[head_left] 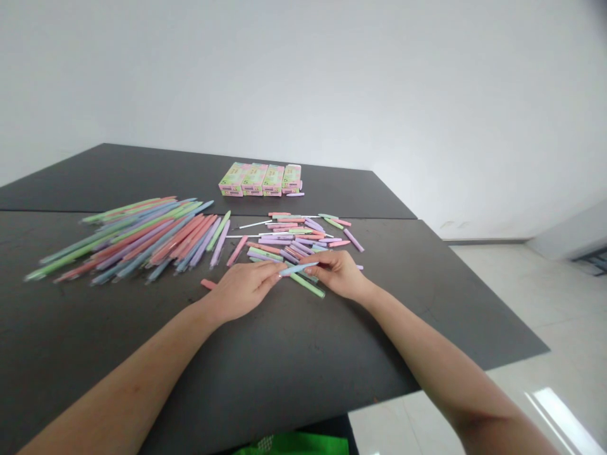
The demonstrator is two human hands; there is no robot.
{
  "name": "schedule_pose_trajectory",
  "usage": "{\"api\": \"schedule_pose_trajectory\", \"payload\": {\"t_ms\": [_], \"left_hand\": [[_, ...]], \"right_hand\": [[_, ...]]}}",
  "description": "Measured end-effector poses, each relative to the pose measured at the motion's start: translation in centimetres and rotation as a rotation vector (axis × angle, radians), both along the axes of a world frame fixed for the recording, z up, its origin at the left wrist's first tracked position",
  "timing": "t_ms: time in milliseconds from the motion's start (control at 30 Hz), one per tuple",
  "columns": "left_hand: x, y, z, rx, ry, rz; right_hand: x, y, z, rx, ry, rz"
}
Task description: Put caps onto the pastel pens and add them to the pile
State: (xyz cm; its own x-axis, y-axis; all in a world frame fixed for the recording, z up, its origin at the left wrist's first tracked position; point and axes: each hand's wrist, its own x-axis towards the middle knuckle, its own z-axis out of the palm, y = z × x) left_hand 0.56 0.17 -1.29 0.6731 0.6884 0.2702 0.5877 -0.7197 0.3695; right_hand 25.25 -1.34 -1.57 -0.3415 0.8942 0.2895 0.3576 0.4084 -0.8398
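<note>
My left hand [246,285] and my right hand [342,270] meet in front of me, just above the near part of the table. Between them is a light blue pen barrel [298,268], pinched by the fingers at both ends and lying nearly level. Fingers hide its two tips. Below and behind it spreads a loose heap of short pen parts [289,240] in pink, purple, green and blue. A green pen part [307,285] lies under my hands. Thin white refills [253,224] stick out on the heap's left side.
A large pile of long pens [137,237] in pastel colours lies to the left. Several small pink and green boxes [253,179] stand in a row farther back. The dark table [332,354] has a seam across it and ends at the right above a pale floor.
</note>
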Motion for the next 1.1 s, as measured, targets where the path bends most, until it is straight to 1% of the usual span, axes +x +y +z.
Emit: {"api": "schedule_pose_trajectory", "payload": {"t_ms": [67, 200, 500, 767, 1100], "left_hand": [[-0.1, 0.11, -0.11, 0.0, -0.012, 0.012], [-0.18, 0.27, -0.18, -0.003, -0.034, 0.008], [-0.08, 0.07, 0.19, -0.037, -0.023, -0.01], [-0.11, -0.1, 0.43, -0.037, -0.023, -0.005], [0.0, -0.05, 0.24, 0.016, -0.104, -0.009]], "right_hand": [[0.11, 0.0, -0.07, 0.035, -0.006, -0.027], [0.16, -0.02, -0.06, 0.023, -0.033, -0.03], [0.15, -0.09, 0.02, 0.022, -0.016, -0.023], [0.19, -0.06, -0.05, 0.023, -0.006, -0.001], [0.19, -0.16, 0.29, 0.023, -0.014, 0.0]]}}
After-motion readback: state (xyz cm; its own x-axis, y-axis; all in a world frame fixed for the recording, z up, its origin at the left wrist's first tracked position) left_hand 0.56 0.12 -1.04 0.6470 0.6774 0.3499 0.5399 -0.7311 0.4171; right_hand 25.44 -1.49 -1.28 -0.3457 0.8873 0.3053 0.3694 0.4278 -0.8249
